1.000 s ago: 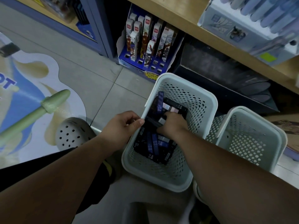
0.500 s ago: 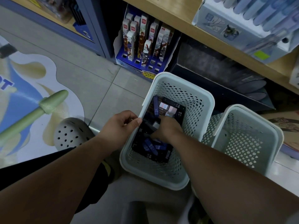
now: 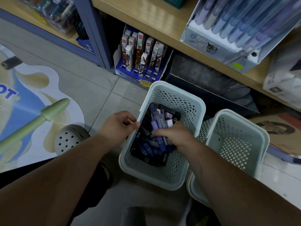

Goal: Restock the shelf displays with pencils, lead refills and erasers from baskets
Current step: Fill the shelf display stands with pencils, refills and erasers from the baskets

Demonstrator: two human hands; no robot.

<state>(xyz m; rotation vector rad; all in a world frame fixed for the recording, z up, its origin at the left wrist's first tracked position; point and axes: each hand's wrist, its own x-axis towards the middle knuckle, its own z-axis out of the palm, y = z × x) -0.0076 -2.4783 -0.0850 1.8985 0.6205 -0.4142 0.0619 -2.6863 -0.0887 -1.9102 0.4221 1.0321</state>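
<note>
Head view, left grip [image 3: 119, 128] holding basket [image 3: 162, 176], right grip [image 3: 175, 136] clasping packs [image 3: 156, 116]

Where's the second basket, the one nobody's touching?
Head view, lower right: the second basket stands just right of the pack-filled basket, whose left rim the left hand grips.

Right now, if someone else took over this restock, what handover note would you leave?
Left hand grips the left rim of the front basket.
Right hand is inside it, fingers curled round dark HB packs.
Second basket, to its right, shows nothing inside.
Done: no pack lifted out yet.
Left: carry packs to the displays; the blue display box under the shelf has open slots.
</note>
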